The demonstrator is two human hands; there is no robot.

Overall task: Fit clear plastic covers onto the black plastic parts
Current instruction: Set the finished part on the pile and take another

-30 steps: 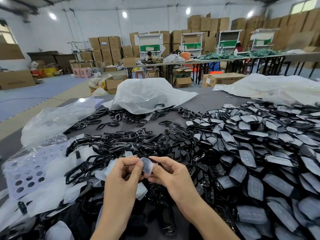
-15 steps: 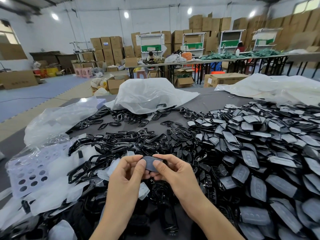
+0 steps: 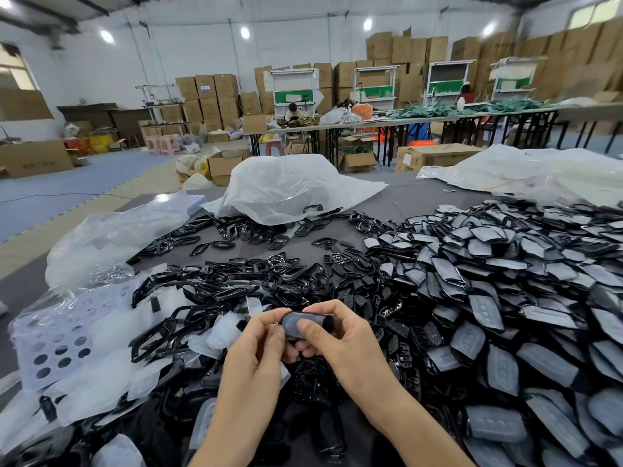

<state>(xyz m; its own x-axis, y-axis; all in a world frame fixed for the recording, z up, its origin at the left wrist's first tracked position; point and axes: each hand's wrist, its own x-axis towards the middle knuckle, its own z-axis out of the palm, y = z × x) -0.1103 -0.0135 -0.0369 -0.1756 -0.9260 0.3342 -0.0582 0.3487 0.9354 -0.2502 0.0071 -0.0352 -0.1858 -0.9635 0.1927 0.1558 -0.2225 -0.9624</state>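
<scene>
Both hands meet low in the middle of the view over a grey table [image 3: 397, 203]. Between them is a black plastic part with a clear cover [image 3: 294, 324] lying on its top face. My left hand [image 3: 256, 348] pinches its left end, and my right hand [image 3: 337, 335] grips the right end with the thumb pressed on the cover. A large heap of covered black parts [image 3: 505, 298] fills the right side. Bare black frames [image 3: 236, 281] lie in a pile just beyond my hands. Loose clear covers [image 3: 219, 335] sit to the left of my left hand.
A perforated white tray in plastic wrap [image 3: 57, 335] lies at the left. Crumpled clear bags [image 3: 290, 187] sit at the far side of the table. Beyond the table are long work tables, stacked cardboard boxes and seated people.
The clear cover, held upright between my fingertips a second ago, now lies flat on the black part. Both hands have closed around the piece.
</scene>
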